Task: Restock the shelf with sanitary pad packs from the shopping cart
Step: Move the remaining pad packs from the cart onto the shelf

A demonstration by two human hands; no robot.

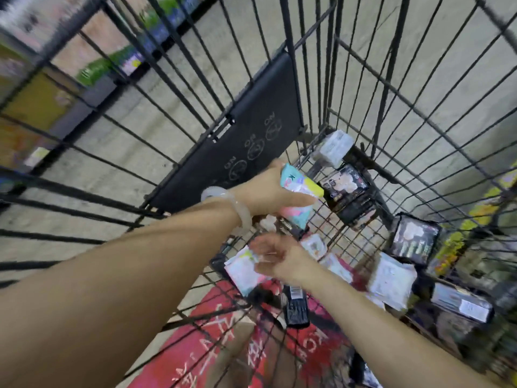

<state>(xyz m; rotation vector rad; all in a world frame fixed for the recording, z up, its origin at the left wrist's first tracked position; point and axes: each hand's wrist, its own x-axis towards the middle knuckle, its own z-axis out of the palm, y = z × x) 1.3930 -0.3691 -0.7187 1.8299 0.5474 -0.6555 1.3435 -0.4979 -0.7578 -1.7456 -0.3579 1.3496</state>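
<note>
Left hand (267,189): reaches into the cart (363,88), fingers wrapped around a pastel pack (299,189); pale bangle (232,205) on the wrist.
Right hand (275,254): blurred, just below the left, touching a white pack (242,268); whether it grips it cannot be told.
Held pack: lifted above the cart floor, beside the black flap (237,141).
Other packs: black ones (347,191) and pale ones (391,281) lie loose on the cart bottom.
Shelf (112,60): blurred, far left beyond the wires.
</note>
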